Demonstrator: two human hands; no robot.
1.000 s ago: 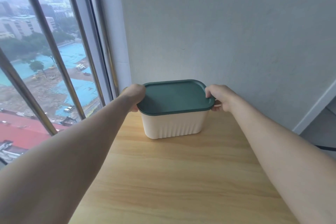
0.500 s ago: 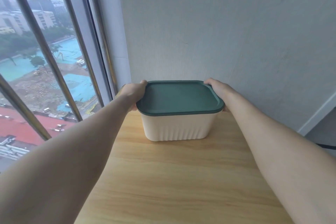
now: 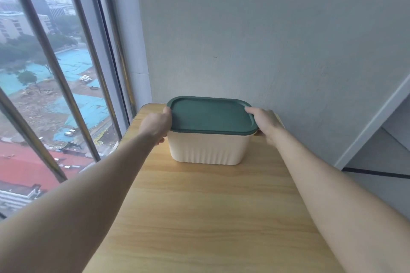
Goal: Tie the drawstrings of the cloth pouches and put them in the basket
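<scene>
A cream ribbed basket [image 3: 208,150] with a dark green lid [image 3: 210,115] stands at the far end of the wooden table [image 3: 210,217], close to the wall. My left hand [image 3: 156,125] grips the lid's left edge, thumb on top and fingers curled underneath. My right hand [image 3: 265,123] grips the lid's right edge in the same way. The lid lies flat on the basket. No cloth pouches are in view; the basket's inside is hidden by the lid.
A window with metal bars [image 3: 51,55] runs along the table's left side. A grey wall [image 3: 266,40] rises right behind the basket. To the right, beyond the table edge, a floor with a black cable [image 3: 377,175] shows.
Both hands have shifted slightly on the lid's edges, and the basket now sits a little further from me. The camera view has tilted.
</scene>
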